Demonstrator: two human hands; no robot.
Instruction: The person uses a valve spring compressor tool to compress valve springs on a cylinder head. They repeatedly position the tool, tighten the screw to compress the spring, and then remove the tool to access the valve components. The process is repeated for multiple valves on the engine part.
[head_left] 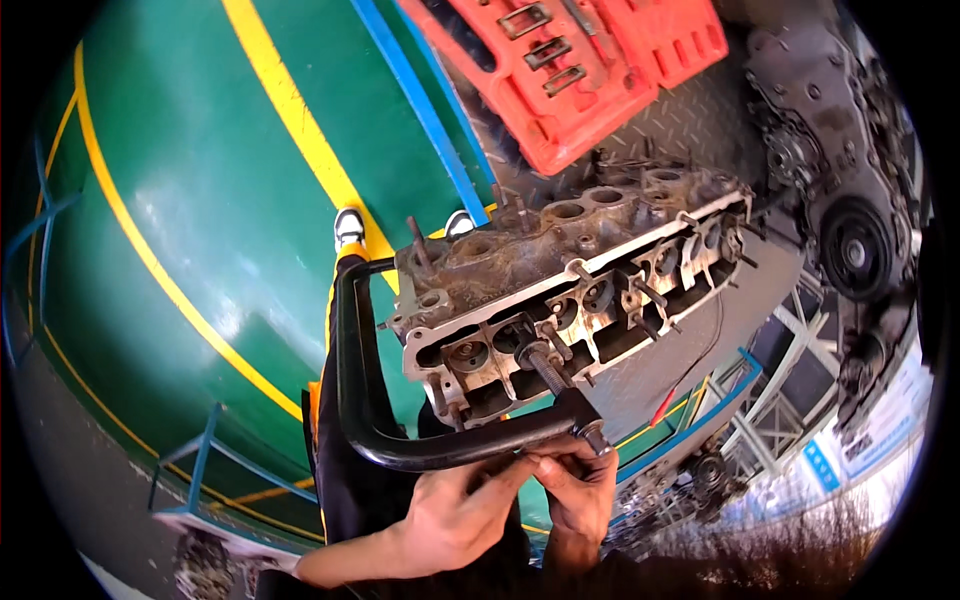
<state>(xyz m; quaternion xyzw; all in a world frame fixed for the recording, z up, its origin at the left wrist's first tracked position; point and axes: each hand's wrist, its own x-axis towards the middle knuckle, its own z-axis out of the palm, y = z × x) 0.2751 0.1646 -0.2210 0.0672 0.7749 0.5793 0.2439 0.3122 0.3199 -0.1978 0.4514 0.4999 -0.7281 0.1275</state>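
Both at once, placing left hand point(455, 515) and right hand point(578, 495) side by side under the screw end of the clamp point(470, 450), holding the fingers gathered together; leaving unclear whether pinching something small there or merely touching the clamp. Resting the casting point(585, 235) across the left edge of the counter point(680, 355), apparently overhanging with one end. Passing the clamp's frame around that end, and pointing the screw point(548, 372) into the casting's open side. Possibly risking a slip of the screw by leaning the frame sideways and pressing off-centre. Perhaps risking a swing of the clamp too by loosening the fingers, not steadying the frame's far side with either hand. Maybe risking nipped skin by working so close to the screw end, and losing any small part to the floor point(200, 210) by fumbling beyond the counter's edge. Perhaps even risking tipping the casting over that left edge by bearing down on the overhanging end. Lying beside the same edge, past the casting: the case point(550, 155). Standing by the right edge: the engine point(850, 170).
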